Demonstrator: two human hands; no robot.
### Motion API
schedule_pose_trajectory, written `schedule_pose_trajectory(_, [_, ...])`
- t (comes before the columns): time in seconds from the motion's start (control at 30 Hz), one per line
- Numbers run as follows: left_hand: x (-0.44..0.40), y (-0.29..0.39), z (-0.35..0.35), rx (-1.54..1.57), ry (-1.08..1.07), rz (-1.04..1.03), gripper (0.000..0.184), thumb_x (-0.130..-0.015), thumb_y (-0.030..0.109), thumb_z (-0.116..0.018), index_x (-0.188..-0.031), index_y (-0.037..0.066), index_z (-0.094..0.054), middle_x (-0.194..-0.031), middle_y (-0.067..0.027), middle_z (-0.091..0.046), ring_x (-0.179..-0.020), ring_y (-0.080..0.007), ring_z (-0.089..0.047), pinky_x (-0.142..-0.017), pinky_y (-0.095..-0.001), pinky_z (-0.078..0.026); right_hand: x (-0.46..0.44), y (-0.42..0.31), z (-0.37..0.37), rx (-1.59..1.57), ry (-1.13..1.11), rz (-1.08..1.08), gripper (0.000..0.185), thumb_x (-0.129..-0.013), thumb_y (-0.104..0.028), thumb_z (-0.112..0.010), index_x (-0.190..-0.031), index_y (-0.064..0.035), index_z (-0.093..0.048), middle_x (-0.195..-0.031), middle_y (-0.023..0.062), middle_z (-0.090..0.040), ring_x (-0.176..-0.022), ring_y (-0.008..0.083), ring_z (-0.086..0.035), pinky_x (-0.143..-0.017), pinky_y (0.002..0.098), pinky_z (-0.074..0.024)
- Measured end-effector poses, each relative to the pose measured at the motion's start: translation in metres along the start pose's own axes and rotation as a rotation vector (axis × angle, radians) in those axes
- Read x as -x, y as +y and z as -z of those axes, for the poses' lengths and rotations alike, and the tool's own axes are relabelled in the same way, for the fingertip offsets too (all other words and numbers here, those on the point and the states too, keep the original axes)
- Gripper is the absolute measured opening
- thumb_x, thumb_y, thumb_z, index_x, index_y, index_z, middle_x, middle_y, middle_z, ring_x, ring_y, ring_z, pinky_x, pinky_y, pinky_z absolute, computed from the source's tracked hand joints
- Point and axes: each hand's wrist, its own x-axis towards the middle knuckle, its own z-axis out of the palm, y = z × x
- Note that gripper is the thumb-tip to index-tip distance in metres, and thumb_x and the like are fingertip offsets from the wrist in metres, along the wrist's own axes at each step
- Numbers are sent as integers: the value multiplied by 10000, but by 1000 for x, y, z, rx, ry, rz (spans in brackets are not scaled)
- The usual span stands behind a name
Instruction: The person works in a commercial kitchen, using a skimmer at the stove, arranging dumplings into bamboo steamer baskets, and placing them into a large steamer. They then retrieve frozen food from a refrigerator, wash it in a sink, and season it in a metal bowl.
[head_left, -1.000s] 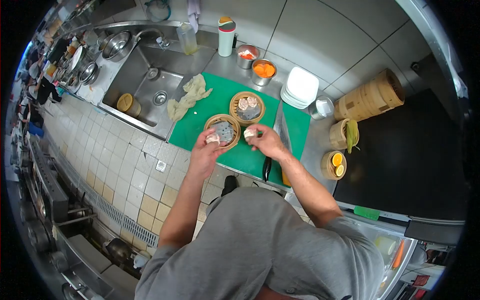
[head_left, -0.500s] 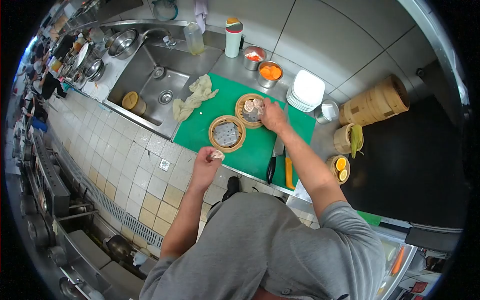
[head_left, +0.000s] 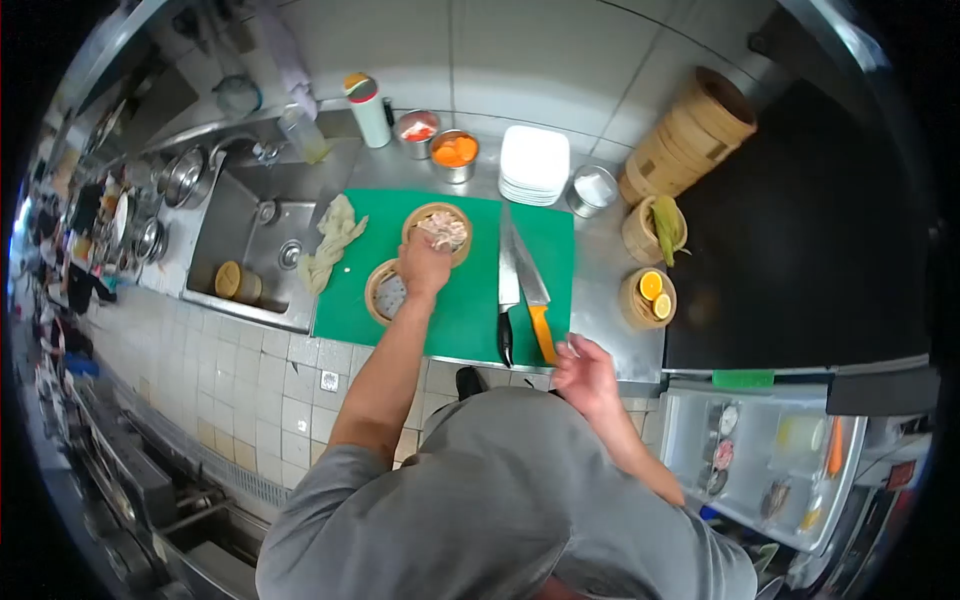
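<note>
My left hand [head_left: 426,268] reaches over the green cutting board [head_left: 465,325] to the upper bamboo steamer [head_left: 408,226]. Its curled fingers are at a pale dumpling [head_left: 445,231] among others in the basket; the fingertips are partly hidden. Below it, partly covered by my left wrist, is a second bamboo steamer [head_left: 374,300] with a perforated paper liner [head_left: 391,293]. My right hand [head_left: 587,374] is off the board's lower right corner, palm turned up, fingers loosely apart. Near it lie a yellow-handled knife [head_left: 541,330] and a black-handled knife [head_left: 506,333].
A crumpled cloth [head_left: 334,243] lies between board and sink [head_left: 285,225]. Behind stand metal cups of sliced carrot [head_left: 454,152] and stacked white plates [head_left: 533,163]. Stacked steamers [head_left: 690,135] and a basket of cut citrus [head_left: 648,299] are right. An open drawer [head_left: 680,420] holds food.
My left hand has moved from the board's front edge to the upper steamer with its dumpling. My right hand has left that steamer and drawn back right. The view has swung right.
</note>
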Motion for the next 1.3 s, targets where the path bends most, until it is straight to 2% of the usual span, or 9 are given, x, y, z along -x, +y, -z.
schedule_pose_trajectory(0.2, [-16,-32,-36,-367,-83,-95,569,-868,468,-666,-1226,25,-681,-1039,-230,-732,-970,-419,-704,-852,-523,-554,90,-40,97,-59,72,349,107,-964,-203,-643,-1041,-131,-621,-869,57,-717,-629,150,-597,-538,308,-467])
schedule_pose_trajectory(0.27, [-21,-23,-22,-203,-230,-145,486,-870,390,-658,-1155,-2,-704,-1090,-240,-727,-1000,-409,-698,-910,-498,-538,117,-65,116,80,197,682,98,-969,-164,-636,-1010,-82,-603,-795,47,-675,-593,130,-579,-502,284,-460])
schedule_pose_trajectory(0.47, [44,40,1,-122,67,-406,221,-877,164,-692,-1017,-8,-695,-947,-174,-734,-844,-315,-697,-744,-429,-535,227,-216,215,115,504,1388,57,-982,-135,-605,-993,-80,-595,-754,26,-630,-554,97,-543,-483,261,-452])
schedule_pose_trajectory(0.63, [201,163,-24,451,-796,-87,197,-990,182,-675,-1136,50,-662,-1006,-31,-689,-895,-113,-634,-730,-291,-521,217,-330,276,307,576,1080,225,-967,-193,-633,-1149,-61,-642,-851,46,-672,-681,133,-626,-610,278,-534])
schedule_pose_trajectory(0.73, [302,265,-64,453,-1333,-348,374,-1006,167,-659,-1352,37,-600,-1191,-86,-698,-1074,-182,-671,-925,-319,-543,171,-381,292,877,634,964,312,-941,-246,-656,-1185,-51,-677,-932,80,-712,-785,187,-661,-708,362,-559])
schedule_pose_trajectory(0.83, [383,380,-93,609,-1575,-423,698,-1026,186,-614,-1593,-3,-255,-1612,-207,-348,-1502,-269,-330,-1197,-397,-322,147,-420,276,1388,756,853,320,-918,-273,-665,-1144,-50,-700,-1013,135,-734,-890,250,-692,-779,412,-555])
schedule_pose_trajectory(0.93, [420,444,-161,476,-1152,-425,818,-1014,290,-610,-1608,-30,-147,-1674,-249,-169,-1560,-325,-173,-1249,-399,-183,39,-452,318,1353,782,1229,408,-820,-339,-597,-914,27,-750,-1036,288,-703,-1009,451,-675,-917,474,-543])
schedule_pose_trajectory(1.07, [424,475,-228,283,-645,-369,871,-975,285,-628,-1597,-59,-125,-1671,-283,-131,-1566,-350,-124,-1254,-395,-158,41,-444,291,1366,740,1174,389,-814,-320,-584,-920,10,-760,-1064,273,-708,-1049,437,-676,-952,471,-532])
schedule_pose_trajectory(1.3, [420,477,-242,488,-533,-321,849,-919,174,-657,-1585,-33,-172,-1602,-261,-280,-1502,-350,-259,-1222,-388,-229,38,-449,278,1429,789,1121,447,-800,-394,-624,-982,-10,-760,-1064,255,-722,-1055,412,-689,-943,459,-539])
